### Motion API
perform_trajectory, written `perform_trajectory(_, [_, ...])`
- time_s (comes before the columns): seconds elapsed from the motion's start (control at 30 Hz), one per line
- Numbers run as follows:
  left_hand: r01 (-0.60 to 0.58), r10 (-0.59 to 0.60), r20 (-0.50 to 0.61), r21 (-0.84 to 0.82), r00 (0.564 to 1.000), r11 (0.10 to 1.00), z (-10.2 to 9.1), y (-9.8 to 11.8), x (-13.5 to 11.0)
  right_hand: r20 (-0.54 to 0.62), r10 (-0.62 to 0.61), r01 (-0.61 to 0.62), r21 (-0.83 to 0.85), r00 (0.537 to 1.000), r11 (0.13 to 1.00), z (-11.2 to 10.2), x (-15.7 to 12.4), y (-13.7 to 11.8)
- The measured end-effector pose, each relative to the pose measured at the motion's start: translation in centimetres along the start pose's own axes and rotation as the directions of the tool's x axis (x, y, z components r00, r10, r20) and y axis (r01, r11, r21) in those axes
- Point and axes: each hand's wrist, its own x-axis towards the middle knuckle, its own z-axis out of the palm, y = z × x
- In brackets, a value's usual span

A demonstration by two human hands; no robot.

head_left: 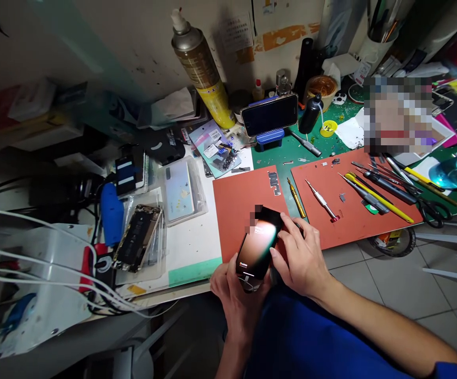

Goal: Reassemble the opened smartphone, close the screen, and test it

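Note:
A smartphone (pixel 257 250) with a lit screen is held tilted over the front edge of the orange-red mat (pixel 232 202). My left hand (pixel 239 295) is closed around its lower end from below and the left side. At the right edge, my right hand (pixel 301 258) grips the phone with bent fingertips near its upper corner. Something thin and white, which I cannot make out, shows at the phone's bottom end. Beyond the hands lie a gold screwdriver (pixel 296 198) and a silver screwdriver with a red end (pixel 322 200).
Another phone (pixel 270 116) rests sideways on a blue stand (pixel 270 138). A spray can (pixel 205 73) leans at the back. To the left are an opened phone (pixel 138 238) and white cables (pixel 55 276). Tweezers, a yellow tool (pixel 380 197) and scissors (pixel 434 210) lie right.

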Motion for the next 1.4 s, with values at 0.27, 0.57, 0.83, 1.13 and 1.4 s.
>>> perform_trajectory(0.27, [-0.012, 0.012, 0.000, -0.005, 1.000, 1.000, 0.0, -0.3, -0.2, 0.036, -0.122, 0.113, 0.190, 0.992, 0.975, -0.9, -0.9, -1.0])
perform_trajectory(0.57, [-0.010, 0.010, 0.007, -0.014, 1.000, 1.000, -0.1, -0.3, -0.1, -0.073, -0.196, 0.209, 0.328, 0.978, 0.921, -1.0, -3.6, -2.1])
perform_trajectory(0.83, [0.000, -0.001, -0.014, -0.010, 1.000, 1.000, 0.0, 0.1, -0.1, -0.042, -0.142, 0.147, 0.193, 0.989, 0.970, -0.6, -1.5, -0.9])
perform_trajectory(1.13, [0.011, -0.011, -0.004, -0.022, 1.000, 1.000, -0.1, 0.1, -0.1, 0.032, -0.194, 0.188, 0.136, 0.980, 0.973, 0.6, 0.8, -1.0])
perform_trajectory(1.4, [0.016, -0.016, -0.001, -0.030, 1.000, 0.999, 0.0, 0.0, -0.3, 0.027, -0.219, 0.214, 0.130, 0.975, 0.968, 1.1, 1.0, -1.1])
